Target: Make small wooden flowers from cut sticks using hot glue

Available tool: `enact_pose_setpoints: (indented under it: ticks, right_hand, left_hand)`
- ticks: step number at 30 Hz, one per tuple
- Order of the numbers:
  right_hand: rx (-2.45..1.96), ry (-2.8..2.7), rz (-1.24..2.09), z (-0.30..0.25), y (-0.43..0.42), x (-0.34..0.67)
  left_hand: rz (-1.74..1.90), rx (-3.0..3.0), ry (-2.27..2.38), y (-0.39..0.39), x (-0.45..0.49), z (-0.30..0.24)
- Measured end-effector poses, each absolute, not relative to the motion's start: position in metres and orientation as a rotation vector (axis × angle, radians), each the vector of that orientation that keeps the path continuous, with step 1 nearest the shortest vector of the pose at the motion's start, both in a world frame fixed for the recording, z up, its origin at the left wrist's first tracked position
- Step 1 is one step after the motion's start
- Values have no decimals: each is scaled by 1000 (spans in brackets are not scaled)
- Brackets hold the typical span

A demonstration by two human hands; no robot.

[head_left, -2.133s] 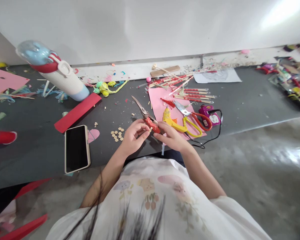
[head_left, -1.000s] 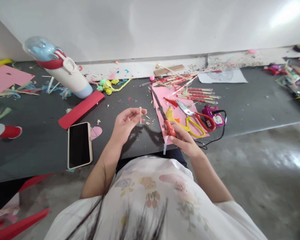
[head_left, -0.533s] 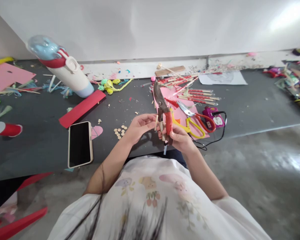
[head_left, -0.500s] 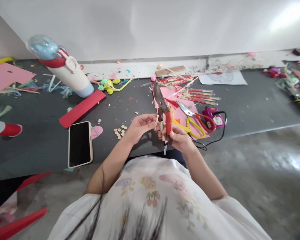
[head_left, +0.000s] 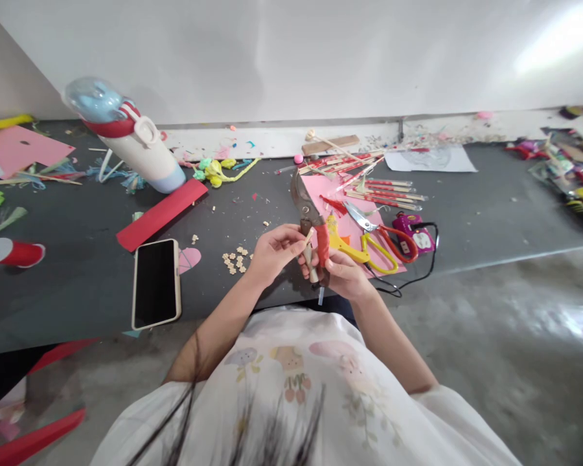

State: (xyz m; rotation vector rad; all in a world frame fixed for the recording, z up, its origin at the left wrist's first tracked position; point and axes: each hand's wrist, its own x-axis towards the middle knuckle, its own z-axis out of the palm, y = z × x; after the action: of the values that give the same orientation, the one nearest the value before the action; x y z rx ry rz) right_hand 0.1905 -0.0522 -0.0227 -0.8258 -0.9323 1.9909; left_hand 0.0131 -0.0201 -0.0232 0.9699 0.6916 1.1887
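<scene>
My right hand [head_left: 344,272] is wrapped round the handles of a pair of pruning shears [head_left: 321,243], one handle bound in red tape. The blades point away from me, above the table. Between the thumb and fingers of my left hand [head_left: 278,254] is a short pale wooden stick [head_left: 309,235], close beside the shears' handles. Small flower-shaped wooden slices [head_left: 236,260] lie in a cluster on the table, left of my left hand. Behind the shears, a pink sheet [head_left: 315,188] carries red-handled scissors [head_left: 398,241] and a yellow tool [head_left: 344,244].
Red-and-white wrapped sticks [head_left: 383,193] lie beyond the shears. A purple box [head_left: 412,228] with a black cable sits at the right. On the left are a phone [head_left: 156,283], a red strip [head_left: 162,213], a water bottle [head_left: 143,152] and a red thread spool [head_left: 22,253].
The shears have tipped slightly left and their blades are lower in view. The stick in my left hand has moved a little and now slants more to the right.
</scene>
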Motion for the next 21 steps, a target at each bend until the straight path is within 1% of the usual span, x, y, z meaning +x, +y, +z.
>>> enact_pose_setpoints:
  ticks: [5, 9, 14, 18, 21]
  right_hand:
    - [-908, -1023, 1924, -18, -51, 190]
    - [-955, -1145, 1775, -21, -49, 190]
    - [-1114, -1240, 1482, -21, -44, 183]
    - [-1244, -1261, 1165, -21, -43, 176]
    - [-1318, -1403, 939, -21, -45, 177]
  left_hand:
    - [1248, 1021, 746, -23, 15, -20]
    - [1290, 1093, 806, -23, 15, -19]
    - [1379, 1128, 869, -24, 16, -18]
    - [1421, 1143, 949, -24, 19, -20]
    - [1417, 1139, 1005, -24, 19, -23]
